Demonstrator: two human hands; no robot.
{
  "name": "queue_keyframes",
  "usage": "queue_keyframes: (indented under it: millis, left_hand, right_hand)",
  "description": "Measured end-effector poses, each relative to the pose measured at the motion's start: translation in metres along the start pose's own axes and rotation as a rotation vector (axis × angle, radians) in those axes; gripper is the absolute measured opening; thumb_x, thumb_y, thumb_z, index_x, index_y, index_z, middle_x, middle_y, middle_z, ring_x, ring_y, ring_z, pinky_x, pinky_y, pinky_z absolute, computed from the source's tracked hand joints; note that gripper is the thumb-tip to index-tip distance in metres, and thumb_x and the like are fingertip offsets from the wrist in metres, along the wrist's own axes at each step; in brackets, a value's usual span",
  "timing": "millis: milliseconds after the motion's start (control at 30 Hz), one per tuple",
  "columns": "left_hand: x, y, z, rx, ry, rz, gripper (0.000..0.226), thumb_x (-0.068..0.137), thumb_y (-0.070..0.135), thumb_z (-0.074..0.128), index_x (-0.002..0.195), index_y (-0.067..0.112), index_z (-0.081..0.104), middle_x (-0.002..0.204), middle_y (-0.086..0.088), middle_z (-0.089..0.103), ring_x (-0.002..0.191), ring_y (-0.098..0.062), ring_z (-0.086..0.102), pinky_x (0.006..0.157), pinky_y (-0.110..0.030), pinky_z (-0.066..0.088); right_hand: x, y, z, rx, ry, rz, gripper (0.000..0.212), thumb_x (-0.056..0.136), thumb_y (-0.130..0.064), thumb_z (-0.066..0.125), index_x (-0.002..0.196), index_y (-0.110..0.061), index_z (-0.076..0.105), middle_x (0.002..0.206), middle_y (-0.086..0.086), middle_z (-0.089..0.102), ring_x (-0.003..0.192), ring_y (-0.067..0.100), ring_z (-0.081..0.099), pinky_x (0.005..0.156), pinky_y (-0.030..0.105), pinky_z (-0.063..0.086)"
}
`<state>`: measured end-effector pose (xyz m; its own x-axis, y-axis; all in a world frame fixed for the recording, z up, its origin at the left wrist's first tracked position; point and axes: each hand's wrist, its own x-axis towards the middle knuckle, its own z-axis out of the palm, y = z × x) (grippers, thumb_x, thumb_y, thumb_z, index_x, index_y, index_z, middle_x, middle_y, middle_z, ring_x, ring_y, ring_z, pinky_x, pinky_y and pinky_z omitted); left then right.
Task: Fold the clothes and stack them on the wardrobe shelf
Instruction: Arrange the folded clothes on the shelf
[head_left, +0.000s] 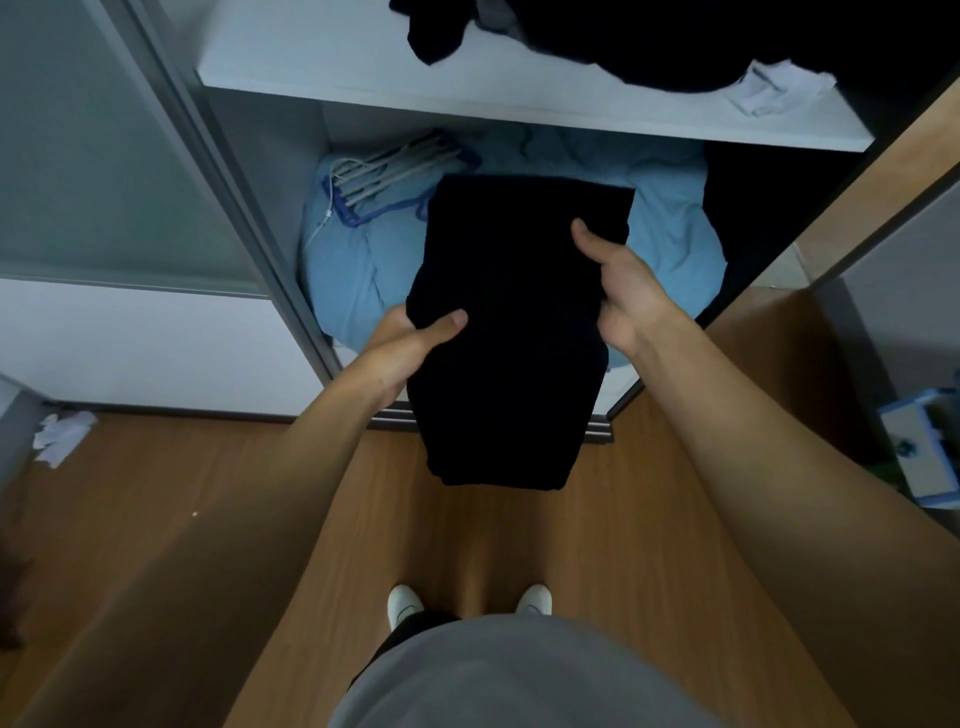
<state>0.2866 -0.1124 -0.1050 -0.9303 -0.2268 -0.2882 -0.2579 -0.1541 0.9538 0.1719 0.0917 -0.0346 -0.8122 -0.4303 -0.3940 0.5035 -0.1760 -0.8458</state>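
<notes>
Holding folded black garment (514, 322) in air before open wardrobe, below white shelf (363, 73): left hand (410, 348) grips left edge, right hand (618, 291) grips right edge. Blue bedding (358, 270) beneath; dark clothes (649, 41) heaped on shelf.

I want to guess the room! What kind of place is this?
Probably a bedroom, at an open wardrobe: a white shelf with dark clothes, hangers lying on blue bedding below it, and a wood floor.
</notes>
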Motion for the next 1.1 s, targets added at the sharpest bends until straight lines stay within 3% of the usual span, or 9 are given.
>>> queue_keyframes:
  millis: [100,200,333,533,600,767,867,1000,1100]
  left_hand:
    - [0.003,0.012,0.01,-0.138,0.057,-0.02,0.014,0.093,0.021,0.069,0.105,0.013,0.071,0.092,-0.004,0.078,0.088,-0.021,0.074,0.07,-0.025,0.057]
    - [0.008,0.028,0.005,-0.216,0.053,-0.058,0.012,0.093,0.021,0.068,0.099,0.012,0.073,0.089,-0.007,0.078,0.078,-0.021,0.075,0.065,-0.029,0.058]
    - [0.017,0.043,-0.014,-0.189,0.024,-0.267,0.031,0.09,0.035,0.071,0.109,0.011,0.072,0.1,-0.009,0.076,0.087,-0.023,0.074,0.072,-0.033,0.059]
    - [0.018,0.033,-0.048,-0.055,-0.183,-0.218,0.059,0.077,0.066,0.071,0.12,0.026,0.07,0.125,0.005,0.07,0.115,-0.009,0.066,0.086,-0.021,0.054]
    - [0.014,0.018,-0.05,0.031,-0.213,-0.164,0.054,0.08,0.056,0.073,0.122,0.024,0.066,0.125,0.004,0.07,0.118,-0.01,0.064,0.088,-0.017,0.053]
    - [0.013,0.006,-0.019,0.035,0.05,0.066,0.024,0.093,0.018,0.069,0.116,0.011,0.068,0.109,-0.005,0.076,0.106,-0.023,0.071,0.088,-0.028,0.055]
    - [0.017,0.019,-0.002,-0.092,0.1,0.128,0.015,0.096,0.014,0.064,0.109,0.01,0.069,0.103,-0.008,0.076,0.096,-0.023,0.073,0.079,-0.028,0.057]
    - [0.02,0.037,0.002,-0.077,0.11,0.139,0.01,0.096,0.015,0.063,0.097,0.012,0.072,0.092,-0.006,0.078,0.087,-0.021,0.074,0.072,-0.028,0.057]
    - [0.021,0.047,0.0,-0.018,0.128,0.116,0.019,0.095,0.021,0.065,0.08,0.021,0.076,0.085,-0.004,0.078,0.081,-0.02,0.075,0.067,-0.027,0.057]
  right_hand:
    - [0.001,-0.008,-0.003,-0.043,-0.008,0.011,0.041,0.087,-0.044,0.071,0.113,-0.013,0.073,0.112,0.008,0.074,0.102,0.022,0.072,0.081,0.031,0.059]
    - [-0.003,0.007,-0.015,-0.219,-0.093,0.015,0.043,0.086,-0.048,0.07,0.116,-0.018,0.071,0.114,0.004,0.074,0.105,0.019,0.071,0.086,0.028,0.058]
    - [-0.012,0.039,-0.015,-0.277,-0.116,-0.007,0.03,0.094,-0.028,0.067,0.119,-0.013,0.068,0.105,0.001,0.076,0.097,0.015,0.073,0.076,0.023,0.057]
    - [-0.008,0.039,0.008,-0.188,0.125,0.014,0.018,0.092,-0.018,0.068,0.105,-0.006,0.072,0.09,0.01,0.078,0.081,0.024,0.076,0.065,0.031,0.059]
    - [-0.006,0.033,0.01,-0.146,0.165,0.137,0.016,0.093,-0.018,0.068,0.102,-0.006,0.071,0.083,0.01,0.077,0.071,0.024,0.075,0.059,0.033,0.059]
    - [-0.001,0.02,-0.001,-0.062,0.178,0.353,0.019,0.094,-0.03,0.065,0.092,-0.012,0.07,0.075,0.007,0.075,0.06,0.023,0.073,0.054,0.036,0.059]
    - [0.001,0.019,-0.008,-0.123,0.227,0.228,0.025,0.091,-0.033,0.068,0.103,-0.012,0.068,0.087,0.006,0.075,0.066,0.018,0.073,0.058,0.029,0.057]
    - [0.005,0.026,-0.011,-0.379,0.337,0.001,0.059,0.086,-0.033,0.075,0.134,-0.01,0.05,0.109,0.005,0.069,0.082,0.011,0.069,0.058,0.015,0.053]
    - [0.014,0.02,-0.013,-0.941,0.31,-0.232,0.078,0.083,-0.041,0.075,0.148,-0.022,0.036,0.137,0.002,0.047,0.122,0.013,0.051,0.093,0.011,0.041]
